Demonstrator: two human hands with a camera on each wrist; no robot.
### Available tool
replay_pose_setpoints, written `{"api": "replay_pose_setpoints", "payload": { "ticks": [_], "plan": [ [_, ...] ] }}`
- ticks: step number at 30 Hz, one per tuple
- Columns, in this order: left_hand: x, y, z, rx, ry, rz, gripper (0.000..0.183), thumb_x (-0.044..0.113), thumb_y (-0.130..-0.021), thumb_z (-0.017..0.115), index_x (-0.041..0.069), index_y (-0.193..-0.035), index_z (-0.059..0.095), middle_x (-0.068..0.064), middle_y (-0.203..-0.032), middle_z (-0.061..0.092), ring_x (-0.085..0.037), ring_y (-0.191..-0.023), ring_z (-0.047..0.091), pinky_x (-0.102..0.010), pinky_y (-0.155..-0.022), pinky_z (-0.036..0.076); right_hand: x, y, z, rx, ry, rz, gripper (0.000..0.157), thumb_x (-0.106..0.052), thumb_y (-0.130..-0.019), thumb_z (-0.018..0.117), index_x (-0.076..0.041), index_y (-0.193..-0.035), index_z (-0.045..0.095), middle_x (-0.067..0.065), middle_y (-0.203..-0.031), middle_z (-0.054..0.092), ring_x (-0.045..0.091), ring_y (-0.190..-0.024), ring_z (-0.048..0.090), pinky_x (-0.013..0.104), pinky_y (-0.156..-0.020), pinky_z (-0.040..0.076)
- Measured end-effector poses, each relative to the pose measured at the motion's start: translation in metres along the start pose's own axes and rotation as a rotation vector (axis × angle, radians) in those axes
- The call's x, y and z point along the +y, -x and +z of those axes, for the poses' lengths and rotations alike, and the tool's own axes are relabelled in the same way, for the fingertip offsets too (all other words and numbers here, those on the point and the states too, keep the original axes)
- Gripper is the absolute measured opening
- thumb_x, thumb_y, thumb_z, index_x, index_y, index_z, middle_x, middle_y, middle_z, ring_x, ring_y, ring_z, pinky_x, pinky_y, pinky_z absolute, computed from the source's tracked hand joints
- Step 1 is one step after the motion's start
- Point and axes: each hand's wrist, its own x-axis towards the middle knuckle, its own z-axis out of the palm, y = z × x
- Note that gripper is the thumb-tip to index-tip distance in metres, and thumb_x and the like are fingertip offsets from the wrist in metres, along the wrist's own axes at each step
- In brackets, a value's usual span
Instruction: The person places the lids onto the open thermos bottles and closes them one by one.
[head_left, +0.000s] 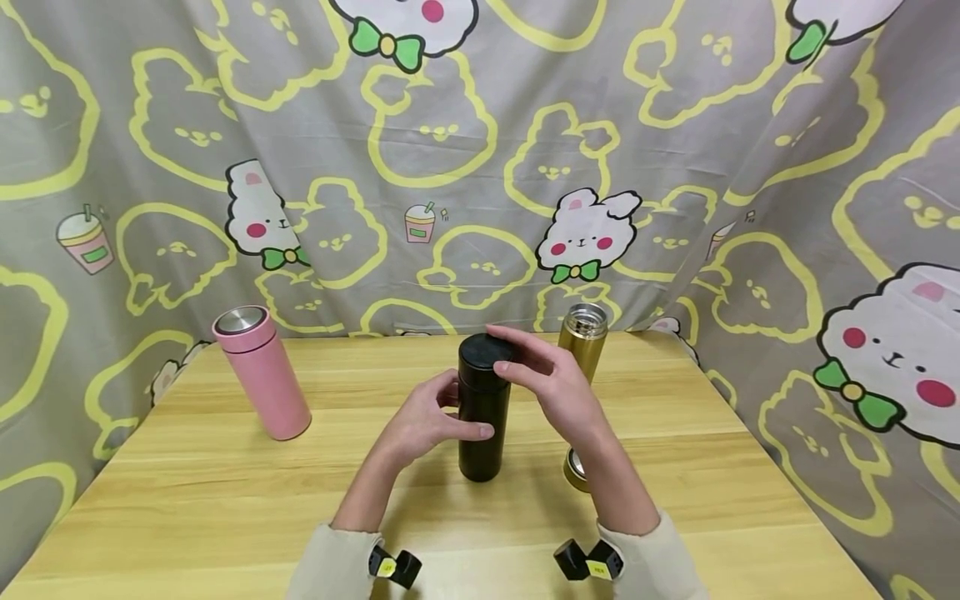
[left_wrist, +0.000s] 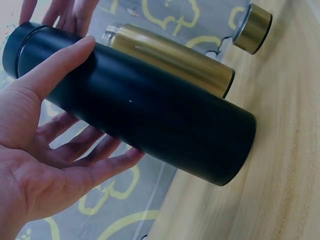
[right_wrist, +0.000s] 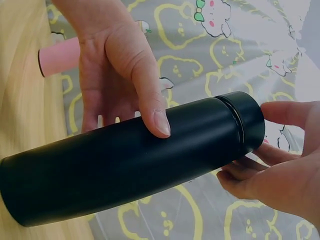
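Observation:
A black thermos flask [head_left: 482, 454] is held upright in front of me, its base at the wooden table. My left hand [head_left: 422, 423] grips its body from the left, thumb across the near side and fingers behind. At the top, my right hand [head_left: 558, 390] holds the black lid [right_wrist: 252, 122] between thumb and fingers. The lid sits on the flask, with a thin seam below it. Behind the right hand stands a gold thermos flask [head_left: 582, 343] without its lid, partly hidden. Its gold lid [left_wrist: 253, 29] lies on the table, partly covered by the right forearm in the head view.
A closed pink thermos flask [head_left: 272, 379] with a silver-topped lid stands at the left of the wooden table [head_left: 187, 500]. A grey curtain [head_left: 465, 275] with yellow cartoon outlines hangs behind the table and along its sides.

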Motion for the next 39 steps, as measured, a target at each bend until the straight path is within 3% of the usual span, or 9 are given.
{"api": "replay_pose_setpoints", "payload": {
  "ticks": [9,13,20,24,30,39],
  "plan": [
    [0.0001,0.0,0.0005,0.002,-0.005,0.014,0.063,0.034,-0.067,0.096,0.03,-0.122,0.065,0.003,-0.114,0.069,-0.02,-0.108,0.064,-0.041,-0.093,0.051,-0.0019,0.0033,0.0042,0.128,0.073,0.035,0.049,-0.028,-0.085,0.083,-0.025,-0.13,0.065,0.003,-0.126,0.067,0.021,-0.122,0.063,0.042,-0.098,0.053],
    [0.0013,0.0004,0.0011,0.002,-0.009,0.011,0.062,0.035,-0.067,0.096,0.03,-0.122,0.065,0.003,-0.114,0.069,-0.02,-0.109,0.064,-0.041,-0.094,0.051,-0.0023,0.0036,0.0057,0.159,0.097,0.033,0.052,-0.027,-0.083,0.085,-0.026,-0.13,0.063,0.003,-0.125,0.066,0.022,-0.122,0.061,0.044,-0.102,0.05],
    [0.0021,0.0005,0.0007,0.003,-0.02,0.0,0.064,0.036,-0.068,0.095,0.031,-0.123,0.064,0.003,-0.114,0.069,-0.02,-0.108,0.063,-0.042,-0.094,0.051,-0.0032,0.0028,0.0049,0.094,-0.023,0.0,0.052,-0.02,-0.097,0.068,-0.022,-0.146,0.052,0.002,-0.148,0.053,0.022,-0.141,0.047,0.048,-0.119,0.035],
    [0.0019,0.0003,-0.0006,-0.003,-0.011,0.0,0.064,0.035,-0.067,0.096,0.03,-0.123,0.065,0.002,-0.113,0.069,-0.02,-0.108,0.063,-0.041,-0.093,0.051,-0.0039,0.0018,0.0057,0.053,-0.036,0.012,0.048,-0.017,-0.097,0.064,-0.022,-0.144,0.057,0.003,-0.146,0.056,0.018,-0.137,0.052,0.047,-0.117,0.036],
    [0.0026,-0.0009,-0.0007,-0.004,-0.002,0.012,0.063,0.034,-0.067,0.096,0.029,-0.121,0.065,0.001,-0.112,0.069,-0.021,-0.107,0.063,-0.041,-0.093,0.051,-0.0052,0.0024,0.0045,0.081,0.027,0.019,0.04,-0.021,-0.095,0.069,-0.026,-0.134,0.066,-0.001,-0.137,0.064,0.015,-0.126,0.062,0.045,-0.11,0.045],
    [0.0016,-0.0001,-0.0003,-0.003,-0.009,0.005,0.062,0.035,-0.067,0.096,0.029,-0.121,0.065,0.002,-0.112,0.069,-0.02,-0.108,0.063,-0.041,-0.093,0.051,-0.0076,0.0055,0.0058,0.155,0.042,0.069,0.047,-0.026,-0.085,0.083,-0.023,-0.129,0.067,0.002,-0.129,0.068,0.02,-0.124,0.063,0.046,-0.103,0.051]
  ]
}}
